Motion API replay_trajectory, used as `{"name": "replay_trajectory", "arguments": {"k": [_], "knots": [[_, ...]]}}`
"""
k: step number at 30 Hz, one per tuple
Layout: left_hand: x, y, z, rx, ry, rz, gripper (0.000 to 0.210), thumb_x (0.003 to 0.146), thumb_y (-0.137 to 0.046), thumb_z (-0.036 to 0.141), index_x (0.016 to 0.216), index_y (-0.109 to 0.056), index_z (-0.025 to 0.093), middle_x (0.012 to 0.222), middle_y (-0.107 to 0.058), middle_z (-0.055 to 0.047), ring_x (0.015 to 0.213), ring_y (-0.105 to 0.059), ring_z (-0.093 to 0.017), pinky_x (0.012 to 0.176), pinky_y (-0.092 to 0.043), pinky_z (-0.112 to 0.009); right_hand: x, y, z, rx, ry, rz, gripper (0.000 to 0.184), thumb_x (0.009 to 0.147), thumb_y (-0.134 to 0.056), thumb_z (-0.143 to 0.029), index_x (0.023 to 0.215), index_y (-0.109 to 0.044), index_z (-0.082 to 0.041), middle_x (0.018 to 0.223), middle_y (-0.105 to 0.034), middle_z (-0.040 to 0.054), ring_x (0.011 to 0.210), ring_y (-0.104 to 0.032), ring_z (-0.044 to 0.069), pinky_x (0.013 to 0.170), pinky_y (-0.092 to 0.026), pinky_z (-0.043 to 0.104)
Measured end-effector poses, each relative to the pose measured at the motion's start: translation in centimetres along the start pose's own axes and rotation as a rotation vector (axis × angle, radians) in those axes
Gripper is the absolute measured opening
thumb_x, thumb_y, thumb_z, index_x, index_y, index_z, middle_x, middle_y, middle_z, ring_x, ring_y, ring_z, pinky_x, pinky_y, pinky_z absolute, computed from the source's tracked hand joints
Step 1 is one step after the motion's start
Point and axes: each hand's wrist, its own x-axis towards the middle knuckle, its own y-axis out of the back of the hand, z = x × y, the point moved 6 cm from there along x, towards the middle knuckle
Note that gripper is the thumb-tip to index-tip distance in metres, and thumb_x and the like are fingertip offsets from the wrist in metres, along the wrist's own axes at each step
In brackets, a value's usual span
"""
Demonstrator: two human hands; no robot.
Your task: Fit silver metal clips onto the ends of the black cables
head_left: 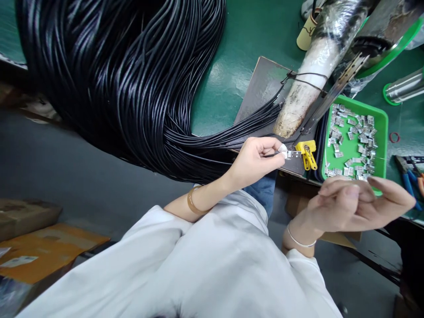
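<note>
My left hand is closed, thumb and fingers pinching a black cable with a metal USB connector at its end. The connector points right, next to a yellow clip at the table edge. White wrapping covers a fingertip of that hand. My right hand is raised in front of the green tray, slightly blurred. Its thumb presses against curled fingers while other fingers reach out to the right; whatever it may pinch is hidden. Many loose USB connector shells lie in the tray.
A huge bundle of black cables covers the table's left side, their ends fanning over a dark board. A white wrapped tube leans above them. Pliers lie right, near a red ring. Cardboard boxes stand lower left.
</note>
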Motion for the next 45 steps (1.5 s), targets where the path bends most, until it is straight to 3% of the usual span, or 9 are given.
{"name": "replay_trajectory", "arguments": {"k": [3,5,12,19,25,29,35,41,45], "knots": [[-0.1,-0.1,0.1,-0.002,-0.016,-0.003,0.013,0.079,-0.062,0.024,0.071,-0.063,0.014,0.059,-0.046,0.003,0.055,-0.038,-0.005,0.054,-0.030,-0.020,-0.5,-0.6,0.8,-0.167,-0.154,-0.159,0.015,0.088,-0.066,-0.018,0.102,-0.066,-0.024,0.072,-0.070,-0.0049,0.054,-0.068,0.013,0.045,-0.055,0.024],[-0.1,-0.1,0.0,-0.008,-0.026,-0.001,0.013,0.080,-0.062,0.024,0.072,-0.062,0.014,0.058,-0.043,0.004,0.053,-0.035,-0.005,0.052,-0.027,-0.021,-1.0,-1.1,0.8,-0.280,-0.119,-0.290,0.011,0.086,-0.068,-0.016,0.096,-0.065,-0.022,0.084,-0.075,-0.0014,0.074,-0.075,0.016,0.067,-0.063,0.030],[0.0,-0.1,-0.2,-0.012,-0.040,0.036,0.016,0.083,-0.064,0.027,0.073,-0.062,0.014,0.055,-0.036,0.005,0.050,-0.029,-0.004,0.048,-0.021,-0.022,-1.4,-2.6,0.4,-0.400,0.096,-0.522,0.014,0.081,-0.073,-0.014,0.089,-0.065,-0.022,0.101,-0.074,0.0012,0.092,-0.072,0.016,0.083,-0.062,0.034],[0.0,0.0,0.4,0.024,-0.060,0.041,0.016,0.083,-0.063,0.027,0.074,-0.063,0.014,0.056,-0.040,0.004,0.052,-0.031,-0.005,0.050,-0.024,-0.022,-1.2,-3.0,0.3,-0.369,0.072,-0.484,0.014,0.079,-0.074,-0.011,0.087,-0.067,-0.021,0.100,-0.074,0.0019,0.092,-0.073,0.017,0.083,-0.062,0.035],[0.0,-0.2,-0.1,0.071,-0.055,-0.003,0.010,0.079,-0.062,0.019,0.073,-0.064,0.012,0.059,-0.038,0.005,0.055,-0.031,-0.004,0.052,-0.023,-0.020,-0.3,-1.4,1.7,-0.039,-0.175,-0.145,0.009,0.087,-0.065,-0.016,0.090,-0.058,-0.020,0.081,-0.071,-0.0017,0.069,-0.072,0.016,0.054,-0.061,0.030],[-0.2,-0.3,0.0,0.104,-0.040,-0.018,0.011,0.079,-0.060,0.018,0.072,-0.064,0.012,0.060,-0.039,0.004,0.057,-0.032,-0.004,0.053,-0.024,-0.020,0.7,0.9,2.5,0.060,-0.118,0.018,0.004,0.090,-0.056,-0.019,0.087,-0.056,-0.021,0.058,-0.061,-0.0088,0.039,-0.054,0.010,0.044,-0.054,0.026],[-0.6,-0.2,0.1,0.087,-0.005,-0.073,0.016,0.080,-0.063,0.022,0.088,-0.068,0.010,0.055,-0.033,0.008,0.051,-0.027,-0.003,0.050,-0.022,-0.019,1.2,2.8,2.6,0.183,-0.138,-0.001,0.006,0.087,-0.061,-0.025,0.093,-0.062,-0.027,0.047,-0.034,-0.0124,0.032,-0.023,0.008,0.031,-0.040,0.022],[-0.9,-0.1,-0.3,0.056,0.121,-0.188,0.023,0.081,-0.061,0.025,0.064,-0.060,0.010,0.054,-0.040,0.005,0.051,-0.032,-0.003,0.047,-0.023,-0.018,0.9,2.3,0.1,0.072,-0.031,0.075,0.010,0.086,-0.069,-0.032,0.096,-0.067,-0.030,0.051,-0.042,-0.0098,0.036,-0.034,0.008,0.034,-0.035,0.023],[-1.1,-0.2,0.3,0.091,0.006,-0.226,0.017,0.080,-0.064,0.023,0.070,-0.064,0.009,0.063,-0.054,0.001,0.057,-0.044,-0.005,0.053,-0.035,-0.017,0.2,0.6,-0.4,-0.263,-0.198,-0.235,0.006,0.087,-0.069,-0.027,0.092,-0.069,-0.024,0.058,-0.053,-0.0072,0.041,-0.047,0.007,0.040,-0.034,0.022]]}}
